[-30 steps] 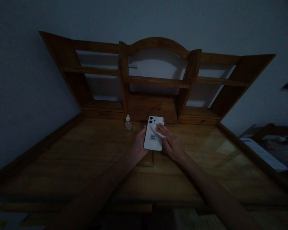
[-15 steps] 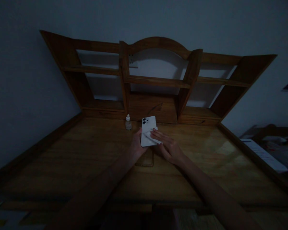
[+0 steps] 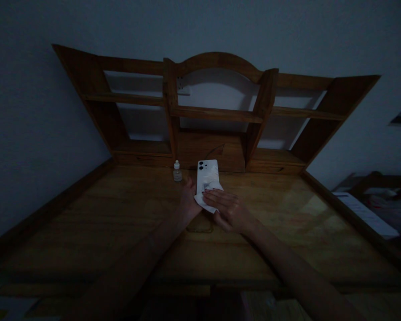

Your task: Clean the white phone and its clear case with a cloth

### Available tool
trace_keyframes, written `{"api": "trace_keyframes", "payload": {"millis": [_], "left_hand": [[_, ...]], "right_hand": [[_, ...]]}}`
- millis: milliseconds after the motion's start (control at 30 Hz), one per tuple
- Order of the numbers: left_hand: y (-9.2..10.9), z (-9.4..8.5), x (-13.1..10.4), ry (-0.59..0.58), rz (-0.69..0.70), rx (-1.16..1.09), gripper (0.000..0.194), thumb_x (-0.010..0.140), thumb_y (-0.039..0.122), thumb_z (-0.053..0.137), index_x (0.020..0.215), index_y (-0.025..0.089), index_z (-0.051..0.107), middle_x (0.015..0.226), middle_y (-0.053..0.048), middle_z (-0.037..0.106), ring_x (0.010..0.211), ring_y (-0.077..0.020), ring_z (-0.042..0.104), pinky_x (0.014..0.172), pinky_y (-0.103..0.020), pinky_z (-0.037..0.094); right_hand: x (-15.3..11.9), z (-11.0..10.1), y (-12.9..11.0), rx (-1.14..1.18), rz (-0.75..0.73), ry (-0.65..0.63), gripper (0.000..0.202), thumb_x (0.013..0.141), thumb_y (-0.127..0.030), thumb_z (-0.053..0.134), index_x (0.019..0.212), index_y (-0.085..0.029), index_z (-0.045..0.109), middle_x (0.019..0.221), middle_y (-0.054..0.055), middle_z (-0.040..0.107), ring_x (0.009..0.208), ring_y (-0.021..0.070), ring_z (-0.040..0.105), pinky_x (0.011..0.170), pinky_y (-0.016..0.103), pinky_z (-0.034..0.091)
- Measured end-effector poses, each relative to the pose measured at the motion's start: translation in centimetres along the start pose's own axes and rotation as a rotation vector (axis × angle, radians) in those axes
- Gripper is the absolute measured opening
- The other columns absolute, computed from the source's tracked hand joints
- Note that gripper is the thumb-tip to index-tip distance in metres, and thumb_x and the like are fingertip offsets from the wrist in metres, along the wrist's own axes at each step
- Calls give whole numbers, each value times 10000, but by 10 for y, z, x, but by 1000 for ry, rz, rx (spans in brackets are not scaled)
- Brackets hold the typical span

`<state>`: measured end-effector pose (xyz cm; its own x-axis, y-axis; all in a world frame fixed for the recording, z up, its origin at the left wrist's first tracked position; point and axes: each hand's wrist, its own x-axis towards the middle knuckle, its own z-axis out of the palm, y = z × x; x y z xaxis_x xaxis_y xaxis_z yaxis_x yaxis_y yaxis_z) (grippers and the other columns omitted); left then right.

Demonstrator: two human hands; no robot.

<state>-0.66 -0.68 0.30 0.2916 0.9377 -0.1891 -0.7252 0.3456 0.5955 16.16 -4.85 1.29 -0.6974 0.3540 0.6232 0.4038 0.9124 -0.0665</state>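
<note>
A white smartphone (image 3: 207, 173) is held above the desk, its back and camera lenses facing up. My left hand (image 3: 188, 201) grips it from the left and below, the thumb along its left edge. A white cloth or tissue (image 3: 205, 203) lies over the lower part of the phone's back. My right hand (image 3: 227, 208) presses that cloth onto the phone with its fingers together. Below my hands a clear phone case (image 3: 200, 230) rests on the desk, partly hidden. Left of the phone stands a small bottle (image 3: 177, 173) with a white dropper-type cap.
The wooden desk (image 3: 120, 214) has raised side edges and a wooden shelf unit (image 3: 217, 117) along its back. A wall socket (image 3: 183, 90) shows through the shelf. White sheets (image 3: 366, 215) lie beyond the right edge. The room is dim.
My right hand has slid the cloth down and left to the phone's lower end. The phone stays in my left hand, and the view has shifted slightly.
</note>
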Motion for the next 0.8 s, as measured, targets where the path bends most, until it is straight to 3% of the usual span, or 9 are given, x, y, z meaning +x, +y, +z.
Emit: {"api": "trace_keyframes", "payload": {"millis": [200,433,633,800], "left_hand": [[-3,9,-3,-32,-109,-138,757,941,657,234,1033,39,660,851,-159,702,836,-240,674,832,-339,530],[-8,14,-5,-158,-135,-196,670,942,655,278,975,108,664,930,-129,703,859,-211,668,893,-326,502],[-12,15,-11,-253,-282,-210,615,914,684,345,966,155,654,868,-81,691,835,-216,663,884,-357,501],[-13,22,-17,-216,-332,-206,678,896,717,329,1018,136,658,870,-103,689,880,-242,670,884,-366,498]], "right_hand": [[3,2,3,-27,75,-40,554,899,-150,460,1453,-148,451,1475,121,484,1400,238,412,1143,470,405],[3,-1,6,-13,94,13,589,929,-146,414,1514,-167,342,1533,112,406,1450,240,321,1172,522,346],[0,-2,9,-57,125,52,496,955,-197,429,1449,-150,441,1473,130,492,1413,261,396,1175,532,348],[0,-1,10,-115,154,85,425,967,-216,425,1372,-128,520,1400,161,558,1351,270,473,1154,531,382]]}}
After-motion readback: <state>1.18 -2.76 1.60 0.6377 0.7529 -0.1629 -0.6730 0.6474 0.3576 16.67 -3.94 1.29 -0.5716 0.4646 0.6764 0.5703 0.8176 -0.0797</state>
